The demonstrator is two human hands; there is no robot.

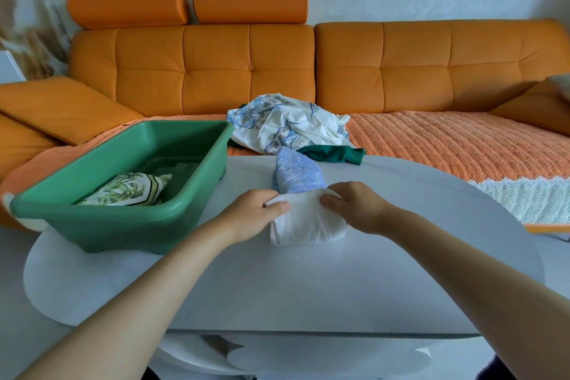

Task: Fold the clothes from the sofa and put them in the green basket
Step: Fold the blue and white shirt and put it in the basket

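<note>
A garment with a white part point(303, 224) and a light blue patterned part point(296, 174) lies on the white table point(308, 287). My left hand point(253, 213) pinches the white fabric's left top corner. My right hand point(354, 205) pinches its right top corner. The green basket point(123, 225) stands on the table's left side and holds one folded leaf-print cloth point(129, 191). On the orange sofa point(431, 71) behind the table lie a crumpled white cloth with blue print point(287, 123) and a dark green garment point(333, 154).
An orange knitted throw point(447, 139) covers the sofa seat. Orange cushions point(61, 105) lie at the sofa's left end, and another sits at the far right. A white chair seat point(308, 358) shows below the table's near edge.
</note>
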